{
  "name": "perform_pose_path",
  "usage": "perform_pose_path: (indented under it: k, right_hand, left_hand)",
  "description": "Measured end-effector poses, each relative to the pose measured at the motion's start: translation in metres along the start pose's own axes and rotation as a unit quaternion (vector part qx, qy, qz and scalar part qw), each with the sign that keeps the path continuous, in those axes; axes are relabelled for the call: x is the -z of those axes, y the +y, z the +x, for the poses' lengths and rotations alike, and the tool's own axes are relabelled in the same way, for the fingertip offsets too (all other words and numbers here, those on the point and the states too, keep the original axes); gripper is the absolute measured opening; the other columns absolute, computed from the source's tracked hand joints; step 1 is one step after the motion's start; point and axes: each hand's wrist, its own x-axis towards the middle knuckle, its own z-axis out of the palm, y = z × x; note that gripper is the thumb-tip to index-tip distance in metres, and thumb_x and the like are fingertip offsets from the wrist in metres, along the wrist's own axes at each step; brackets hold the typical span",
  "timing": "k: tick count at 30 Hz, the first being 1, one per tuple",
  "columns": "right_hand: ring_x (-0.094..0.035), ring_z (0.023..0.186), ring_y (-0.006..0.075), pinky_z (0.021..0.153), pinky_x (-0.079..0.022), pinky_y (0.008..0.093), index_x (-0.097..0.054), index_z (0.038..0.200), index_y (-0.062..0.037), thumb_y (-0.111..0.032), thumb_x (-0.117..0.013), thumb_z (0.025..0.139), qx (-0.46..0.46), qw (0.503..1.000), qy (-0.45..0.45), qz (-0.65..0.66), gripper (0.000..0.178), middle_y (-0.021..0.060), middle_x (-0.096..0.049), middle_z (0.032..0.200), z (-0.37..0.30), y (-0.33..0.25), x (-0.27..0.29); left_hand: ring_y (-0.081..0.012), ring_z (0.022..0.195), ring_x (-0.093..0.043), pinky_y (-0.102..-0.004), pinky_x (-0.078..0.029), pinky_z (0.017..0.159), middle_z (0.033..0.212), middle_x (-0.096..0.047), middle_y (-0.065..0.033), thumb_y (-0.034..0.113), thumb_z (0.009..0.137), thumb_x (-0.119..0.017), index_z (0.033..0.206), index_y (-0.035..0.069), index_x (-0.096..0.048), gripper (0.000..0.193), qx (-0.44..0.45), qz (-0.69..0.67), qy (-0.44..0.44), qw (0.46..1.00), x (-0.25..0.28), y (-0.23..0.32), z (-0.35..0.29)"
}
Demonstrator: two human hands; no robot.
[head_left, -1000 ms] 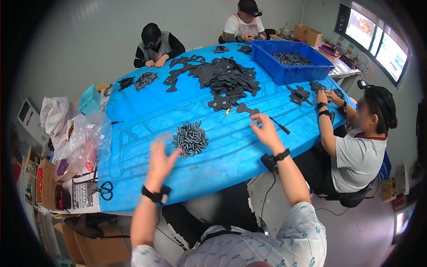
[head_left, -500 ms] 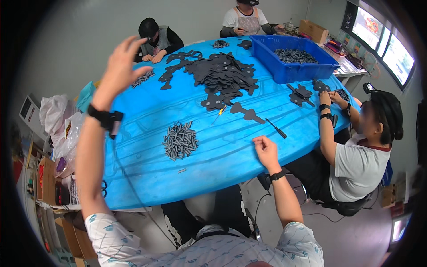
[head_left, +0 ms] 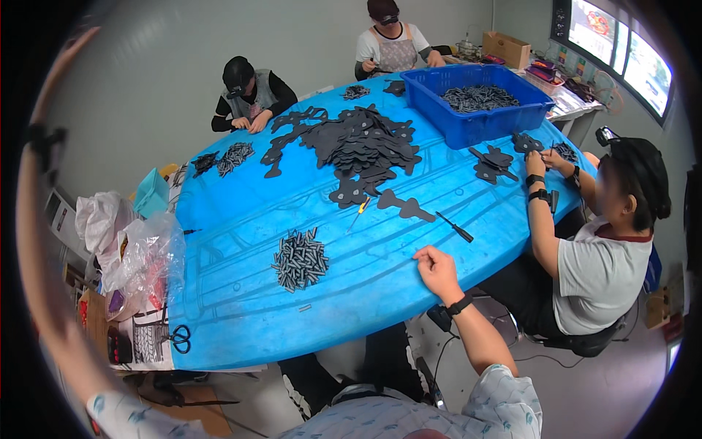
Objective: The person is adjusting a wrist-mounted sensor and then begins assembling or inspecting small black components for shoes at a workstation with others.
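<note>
Fingers of the right hand [head_left: 439,274]: loosely curled above the blue-covered table [head_left: 241,314]; whether they pinch anything, one cannot tell.
Left hand [head_left: 67,55]: raised at the far left edge, blurred; finger state cannot be told.
Screwdriver: the black-handled tool [head_left: 455,227] lies near the right hand, beside a flat, dark, lobed cutout [head_left: 406,205].
Tubes: a heap of short grey cylinders [head_left: 301,260] sits left of the right hand.
Co-workers: three people sit around the table.
</note>
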Motion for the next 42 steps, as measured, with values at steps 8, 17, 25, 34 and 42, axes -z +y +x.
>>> perform_pose_path:
  k: [8,17,25,34,42]
  right_hand:
    - [-0.062,0.063,0.0261,0.060,-0.049,0.0354,-0.066,0.084,-0.0070,-0.012,-0.057,0.077,-0.020,0.996,-0.006,-0.091,0.013,0.0120,-0.063,0.069,0.005,0.002,-0.001]
    - [-0.062,0.063,0.0271,0.059,-0.049,0.0355,-0.066,0.082,-0.0059,-0.013,-0.057,0.076,-0.035,0.998,-0.008,-0.060,0.013,0.0131,-0.064,0.070,0.007,-0.006,-0.003]
    - [-0.060,0.058,0.0258,0.055,-0.047,0.0354,-0.065,0.080,-0.0061,-0.011,-0.057,0.075,-0.037,0.998,-0.018,-0.048,0.010,0.0120,-0.061,0.066,0.003,-0.005,0.000]
    - [-0.061,0.064,0.0296,0.058,-0.048,0.0378,-0.065,0.080,-0.0074,-0.011,-0.057,0.075,-0.034,0.998,-0.016,-0.060,0.010,0.0141,-0.062,0.067,0.004,-0.006,0.000]
    - [-0.061,0.063,0.0318,0.057,-0.048,0.0386,-0.065,0.078,-0.0084,-0.012,-0.057,0.076,-0.023,0.998,-0.015,-0.053,0.010,0.0153,-0.063,0.069,0.004,-0.006,-0.005]
  left_hand:
    - [-0.0422,0.129,-0.038,-0.0530,-0.038,0.101,0.140,-0.040,-0.0230,0.057,0.056,-0.082,0.141,0.011,-0.038,0.106,-0.079,0.271,-0.009,0.959,-0.377,-0.034,-0.055]
    - [-0.0443,0.141,-0.014,-0.0724,-0.023,0.102,0.157,-0.009,-0.0143,0.044,0.051,-0.091,0.151,0.029,-0.013,0.127,0.049,0.243,-0.255,0.934,-0.561,-0.030,-0.108]
    - [-0.0413,0.143,-0.008,-0.0729,-0.021,0.104,0.158,-0.005,-0.0065,0.040,0.047,-0.093,0.151,0.032,-0.006,0.135,0.090,0.257,-0.360,0.892,-0.629,-0.053,-0.112]
    - [-0.0384,0.131,-0.038,-0.0523,-0.046,0.098,0.145,-0.036,-0.0100,0.021,0.069,-0.081,0.143,0.023,-0.032,0.089,0.031,0.265,-0.363,0.893,-0.635,-0.070,-0.111]
    - [-0.0364,0.111,-0.055,-0.0422,-0.048,0.092,0.124,-0.055,-0.0133,0.010,0.068,-0.077,0.133,0.018,-0.043,0.074,-0.048,0.247,-0.263,0.931,-0.620,-0.091,-0.118]
